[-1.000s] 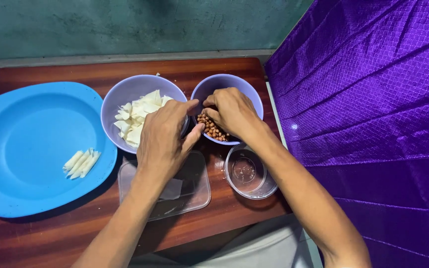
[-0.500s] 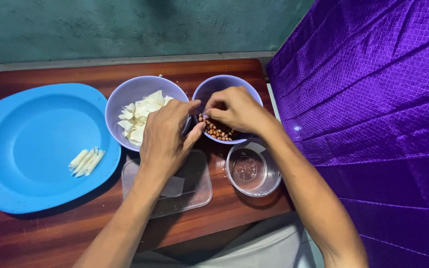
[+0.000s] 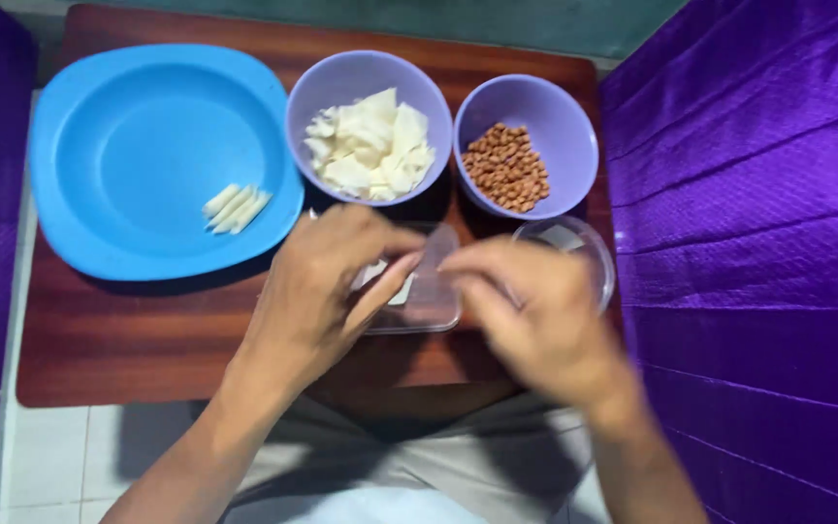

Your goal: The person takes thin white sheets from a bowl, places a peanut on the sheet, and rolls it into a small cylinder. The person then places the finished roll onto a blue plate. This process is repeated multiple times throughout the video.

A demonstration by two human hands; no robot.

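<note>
Both hands sit at the bench's front edge, over a clear rectangular plastic container (image 3: 419, 291). Left hand (image 3: 327, 291): fingers curled, thumb and forefinger closed toward each other above the container; something small may be pinched there, blurred, can't tell. Right hand (image 3: 535, 311): motion-blurred, fingertips meeting the left's; grip state unreadable. Small clear round container (image 3: 589, 254) just right of them, partly hidden. Along the back edge: purple bowl of peanuts (image 3: 508, 167) near the right corner, purple bowl of white coconut-like slices (image 3: 370, 146) beside it, blue plate (image 3: 138, 146) at left carrying a few white sticks (image 3: 236, 207). Looks like fine finger work over the container; it needs a steady pinch.
</note>
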